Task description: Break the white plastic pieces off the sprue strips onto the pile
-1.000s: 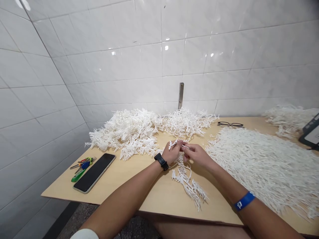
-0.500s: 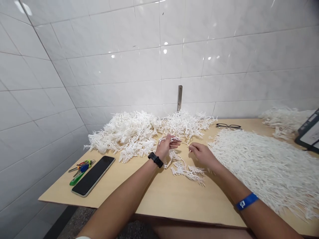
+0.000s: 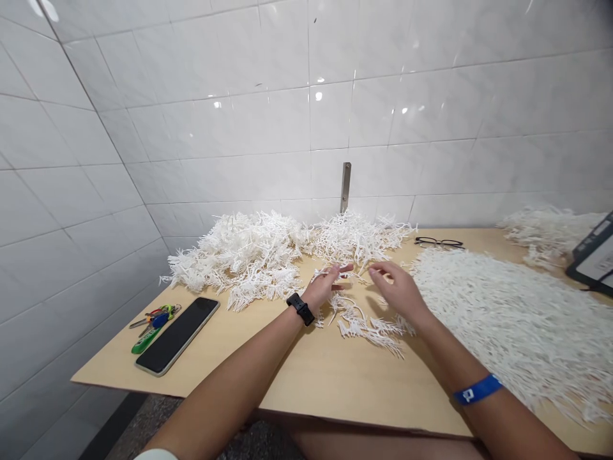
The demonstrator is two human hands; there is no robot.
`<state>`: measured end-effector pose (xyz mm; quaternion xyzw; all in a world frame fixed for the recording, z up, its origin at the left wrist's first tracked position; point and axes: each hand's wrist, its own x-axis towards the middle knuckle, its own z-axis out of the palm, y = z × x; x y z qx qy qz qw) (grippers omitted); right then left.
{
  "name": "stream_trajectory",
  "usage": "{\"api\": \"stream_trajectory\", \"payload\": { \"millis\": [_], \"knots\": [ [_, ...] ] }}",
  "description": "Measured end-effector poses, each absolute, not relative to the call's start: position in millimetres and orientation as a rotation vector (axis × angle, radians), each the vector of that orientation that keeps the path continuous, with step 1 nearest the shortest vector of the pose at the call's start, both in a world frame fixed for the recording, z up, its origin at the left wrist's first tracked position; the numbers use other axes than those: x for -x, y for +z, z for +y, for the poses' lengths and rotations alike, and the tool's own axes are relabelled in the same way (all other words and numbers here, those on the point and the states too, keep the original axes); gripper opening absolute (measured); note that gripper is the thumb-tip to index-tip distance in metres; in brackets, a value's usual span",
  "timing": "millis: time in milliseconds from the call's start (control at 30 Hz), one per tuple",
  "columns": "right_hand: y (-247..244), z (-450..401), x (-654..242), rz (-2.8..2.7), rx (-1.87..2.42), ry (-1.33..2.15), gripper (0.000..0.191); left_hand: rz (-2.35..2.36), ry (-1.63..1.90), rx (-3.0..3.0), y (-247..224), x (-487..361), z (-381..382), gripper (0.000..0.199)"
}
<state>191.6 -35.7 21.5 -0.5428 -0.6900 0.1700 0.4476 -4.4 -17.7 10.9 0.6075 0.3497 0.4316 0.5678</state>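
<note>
Strand (image 3: 357,275), white, was held in left hand (image 3: 324,291), fingers (image 3: 345,268) partly spread; right hand (image 3: 401,295) curled, fingertips (image 3: 372,273) nearly meeting, hold unclear.

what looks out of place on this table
Nothing looks plainly damaged. The glasses near the back edge, and the phone and keys at the left end, seem odd: personal items sharing the table with loose white pieces.

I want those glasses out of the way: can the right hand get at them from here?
Probably yes: the glasses lie on the tabletop just beyond the right hand, with nothing tall in between, though the spread of white strands comes close to them.
</note>
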Motion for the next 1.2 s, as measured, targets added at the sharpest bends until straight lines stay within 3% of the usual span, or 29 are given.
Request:
{"api": "stream_trajectory", "payload": {
  "millis": [200,700,1200],
  "knots": [
    [11,-37,-164,-1.784,1.161,0.858,0.033,0.732,0.932,-1.512,6,-2,-19,0.058],
    [16,-46,-158,-1.855,1.174,0.969,0.042,0.826,1.086,-1.42,10,-6,-26,0.06],
    [15,-45,-159,-1.78,1.203,1.061,0.04,0.869,1.068,-1.393,9,-7,-25,0.069]
  ]
}}
